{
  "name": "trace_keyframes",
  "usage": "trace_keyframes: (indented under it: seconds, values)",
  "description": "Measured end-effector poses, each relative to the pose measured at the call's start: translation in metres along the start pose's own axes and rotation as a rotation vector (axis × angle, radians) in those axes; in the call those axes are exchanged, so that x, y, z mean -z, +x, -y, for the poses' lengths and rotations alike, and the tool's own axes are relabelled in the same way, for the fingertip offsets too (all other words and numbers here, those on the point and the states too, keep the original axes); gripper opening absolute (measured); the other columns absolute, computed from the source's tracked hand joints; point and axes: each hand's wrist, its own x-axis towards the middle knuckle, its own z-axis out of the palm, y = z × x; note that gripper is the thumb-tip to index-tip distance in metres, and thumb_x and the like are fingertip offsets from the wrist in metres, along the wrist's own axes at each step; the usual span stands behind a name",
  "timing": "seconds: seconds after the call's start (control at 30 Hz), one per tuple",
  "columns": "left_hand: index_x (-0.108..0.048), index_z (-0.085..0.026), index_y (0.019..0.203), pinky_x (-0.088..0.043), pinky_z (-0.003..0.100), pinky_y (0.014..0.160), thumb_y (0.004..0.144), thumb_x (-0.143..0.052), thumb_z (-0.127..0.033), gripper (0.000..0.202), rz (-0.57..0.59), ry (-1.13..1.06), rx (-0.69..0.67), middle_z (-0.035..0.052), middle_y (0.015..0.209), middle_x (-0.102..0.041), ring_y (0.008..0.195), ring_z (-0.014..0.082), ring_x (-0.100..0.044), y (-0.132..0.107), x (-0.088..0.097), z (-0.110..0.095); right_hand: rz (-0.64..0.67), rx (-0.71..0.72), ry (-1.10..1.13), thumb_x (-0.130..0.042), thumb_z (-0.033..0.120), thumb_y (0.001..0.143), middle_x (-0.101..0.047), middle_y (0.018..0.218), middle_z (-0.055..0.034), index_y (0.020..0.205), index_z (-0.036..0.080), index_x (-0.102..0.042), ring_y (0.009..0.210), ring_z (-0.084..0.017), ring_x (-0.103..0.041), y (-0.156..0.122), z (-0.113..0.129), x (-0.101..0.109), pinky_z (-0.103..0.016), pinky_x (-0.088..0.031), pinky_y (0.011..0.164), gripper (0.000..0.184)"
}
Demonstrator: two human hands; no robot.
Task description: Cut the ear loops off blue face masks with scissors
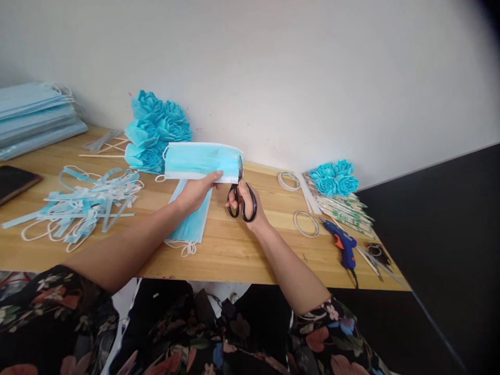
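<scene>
My left hand [199,191] pinches the lower edge of a light blue face mask [195,160] and holds it up flat above the wooden table [234,250]. My right hand [246,200] grips black-handled scissors [241,198], fingers through the loops. The blades point upward at the mask's right end. Another blue mask [191,224] lies on the table below my left hand.
A pile of cut mask strips and ear loops [78,203] lies left. Stacked masks [35,117] and a dark phone [15,182] sit far left. Blue mask flowers [156,130] lean on the wall; more flowers on sticks [336,192], tape rolls [307,223] and a blue glue gun [344,245] lie right.
</scene>
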Motion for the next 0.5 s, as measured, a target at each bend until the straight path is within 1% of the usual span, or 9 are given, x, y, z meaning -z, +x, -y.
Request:
trace_keyframes:
  seconds: [0.2, 0.33, 0.5]
  values:
    - [-0.055, -0.018, 0.062, -0.044, 0.03, 0.064, 0.072, -0.074, -0.034, 0.027, 0.053, 0.053, -0.013, 0.0007, 0.062, -0.054, 0.062, 0.0141, -0.051, -0.0004, 0.0005, 0.0039, -0.007, -0.002, 0.057, -0.06, 0.084, 0.072, -0.052, 0.052, 0.0041, 0.068, 0.021, -0.056, 0.047, -0.01, -0.049, 0.0046, -0.0043, 0.0019, -0.027, -0.054, 0.062, 0.063]
    - [-0.056, -0.018, 0.061, -0.044, 0.031, 0.066, 0.073, -0.073, -0.037, 0.028, 0.079, 0.091, -0.019, 0.0008, 0.061, -0.055, 0.061, 0.0147, -0.05, -0.0008, 0.002, 0.0062, -0.02, 0.007, 0.076, -0.062, 0.082, 0.073, -0.054, 0.055, 0.0039, 0.071, 0.021, -0.057, 0.048, -0.01, -0.049, 0.0059, -0.0065, 0.0034, -0.027, -0.053, 0.059, 0.061]
    - [-0.054, -0.019, 0.06, -0.044, 0.033, 0.07, 0.076, -0.071, -0.038, 0.03, 0.096, 0.153, -0.024, 0.0011, 0.062, -0.055, 0.063, 0.0158, -0.051, -0.0031, 0.0015, 0.0047, -0.04, 0.017, 0.032, -0.061, 0.079, 0.077, -0.053, 0.054, 0.0036, 0.072, 0.021, -0.057, 0.048, -0.011, -0.051, 0.0048, -0.0062, 0.0052, -0.026, -0.051, 0.055, 0.059]
